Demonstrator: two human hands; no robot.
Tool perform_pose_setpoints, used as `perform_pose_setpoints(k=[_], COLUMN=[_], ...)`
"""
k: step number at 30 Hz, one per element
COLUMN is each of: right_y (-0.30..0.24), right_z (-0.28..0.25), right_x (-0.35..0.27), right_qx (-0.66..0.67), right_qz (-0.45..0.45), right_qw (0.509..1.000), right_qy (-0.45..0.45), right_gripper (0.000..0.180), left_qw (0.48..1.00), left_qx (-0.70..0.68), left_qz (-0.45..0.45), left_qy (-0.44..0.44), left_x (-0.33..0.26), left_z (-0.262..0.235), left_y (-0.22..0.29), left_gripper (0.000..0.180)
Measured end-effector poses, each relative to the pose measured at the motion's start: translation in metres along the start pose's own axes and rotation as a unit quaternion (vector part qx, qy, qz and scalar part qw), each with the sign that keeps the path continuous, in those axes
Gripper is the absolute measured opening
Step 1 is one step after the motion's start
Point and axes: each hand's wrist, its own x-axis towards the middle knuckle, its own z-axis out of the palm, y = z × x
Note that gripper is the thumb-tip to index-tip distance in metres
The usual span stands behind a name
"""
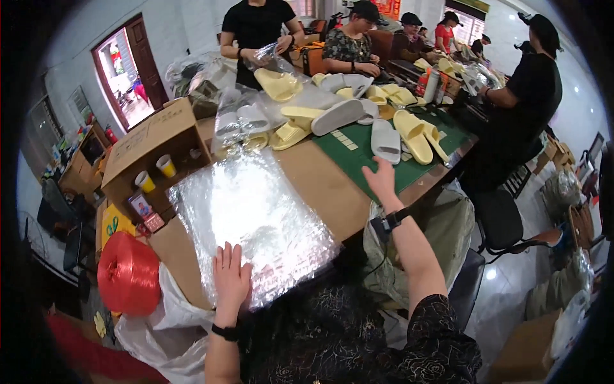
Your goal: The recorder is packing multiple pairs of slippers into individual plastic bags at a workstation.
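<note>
A person sits at the near edge of a brown table (pixel 320 185), seen from above. The left hand (pixel 230 278) lies flat, fingers spread, on the near end of a stack of clear plastic bags (pixel 249 217) that runs from the near edge toward the middle of the table. The right hand (pixel 382 179) reaches out, open and empty, fingers loosely spread, toward a grey slipper (pixel 385 141) lying on a green mat (pixel 358 160) at the far right of the table; the fingertips are near it, not yet touching.

Risks, as a judgement: the bags look slick, so the stack could slide off the near edge if the pressing hand lifts, and the long reach could knock the yellow slipper (pixel 412 134) beside the grey one.

At the near left corner sits a big spool of red twine (pixel 128 274) (glossy, round) above a white sack (pixel 160 326). Along the left edge stands an open brown cardboard box (pixel 150 144) on its side, holding two small cups (pixel 155 174) and a small red and white packet; a yellow package with green marks sits below it. Farther off, more yellow and grey slippers (pixel 320 102) are heaped at the far edge, some in clear bags, and other people work around them. A red sign hangs on the far wall, too small to make out.
</note>
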Motion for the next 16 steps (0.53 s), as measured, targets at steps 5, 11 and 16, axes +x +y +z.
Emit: perform_pose_setpoints(k=[5, 11, 16], right_y=[0.104, 0.177, 0.233], right_z=[-0.042, -0.096, -0.107], right_x=[0.063, 0.121, 0.142], right_qx=[-0.190, -0.296, -0.336], right_qz=[0.116, 0.211, 0.320], right_qw=[0.971, 0.925, 0.885], right_qy=[0.082, 0.108, -0.017], right_gripper=[0.058, 0.060, 0.076], left_qw=[0.999, 0.996, 0.988], left_qx=[0.004, 0.015, 0.043], left_qz=[-0.005, -0.031, -0.077], left_qy=[-0.039, -0.082, -0.124], left_x=[0.004, 0.008, 0.011], left_z=[-0.010, -0.015, -0.008], left_y=[0.010, 0.011, 0.007], left_gripper=[0.053, 0.056, 0.065])
